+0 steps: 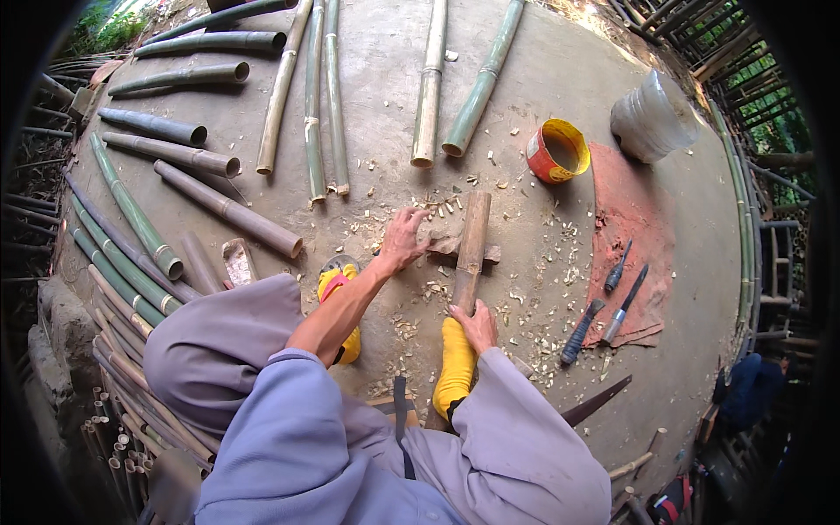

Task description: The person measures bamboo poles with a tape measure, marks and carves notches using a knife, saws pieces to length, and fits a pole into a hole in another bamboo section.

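Observation:
A short brown bamboo piece (472, 232) lies pointing away from me across a small wooden block (492, 254). My right hand (477, 327) is closed around its near end, right beside my yellow-socked foot (455, 367). To the left of the bamboo, my left hand (404, 241) hovers with bent, parted fingers near the left end of the block. Nothing shows in that hand. Pale chips (448, 207) lie scattered on the ground around the block and the bamboo.
On a red sheet (626, 223) at the right lie several hand tools (623, 306). Behind it stand a red-and-yellow can (542, 157) and a grey container (643, 131). A saw blade (598, 401) lies near my right knee. Long bamboo poles (229, 208) spread across the left and far side.

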A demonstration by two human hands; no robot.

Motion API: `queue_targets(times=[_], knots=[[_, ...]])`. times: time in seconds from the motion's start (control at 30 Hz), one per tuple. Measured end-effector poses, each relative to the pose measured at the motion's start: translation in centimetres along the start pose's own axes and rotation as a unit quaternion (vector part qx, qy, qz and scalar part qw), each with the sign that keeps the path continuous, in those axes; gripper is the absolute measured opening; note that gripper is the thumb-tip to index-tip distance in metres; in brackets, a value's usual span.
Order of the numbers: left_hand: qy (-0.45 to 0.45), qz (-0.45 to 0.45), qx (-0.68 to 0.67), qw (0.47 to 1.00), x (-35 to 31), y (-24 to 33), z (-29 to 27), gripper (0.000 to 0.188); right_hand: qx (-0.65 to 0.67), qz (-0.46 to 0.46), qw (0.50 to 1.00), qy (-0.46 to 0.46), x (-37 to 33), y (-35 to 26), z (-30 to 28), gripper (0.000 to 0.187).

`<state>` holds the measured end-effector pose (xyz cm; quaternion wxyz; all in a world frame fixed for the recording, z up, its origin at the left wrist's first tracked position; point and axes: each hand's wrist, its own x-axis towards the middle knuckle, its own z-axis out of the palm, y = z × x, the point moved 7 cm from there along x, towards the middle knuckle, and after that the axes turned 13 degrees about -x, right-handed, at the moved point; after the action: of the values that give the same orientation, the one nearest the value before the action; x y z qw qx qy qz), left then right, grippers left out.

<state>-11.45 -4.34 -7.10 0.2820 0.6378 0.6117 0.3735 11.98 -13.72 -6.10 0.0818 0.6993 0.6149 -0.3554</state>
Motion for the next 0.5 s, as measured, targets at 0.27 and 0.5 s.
queue_targets(times=[0.27, 0.5], knots=[[0.415, -0.307, 0.153, 0.843, -3.1, -12.5, -17.1, 0.052, 0.018, -0.024, 1.000, -0.006, -0.1, -0.6, 0.1, 0.066], [0.277, -0.390, -0.072, 0.875, -2.2, -13.5, -16.0, 0.025, 0.036, -0.026, 0.999, -0.006, 0.7, 1.2, 1.1, 0.073]])
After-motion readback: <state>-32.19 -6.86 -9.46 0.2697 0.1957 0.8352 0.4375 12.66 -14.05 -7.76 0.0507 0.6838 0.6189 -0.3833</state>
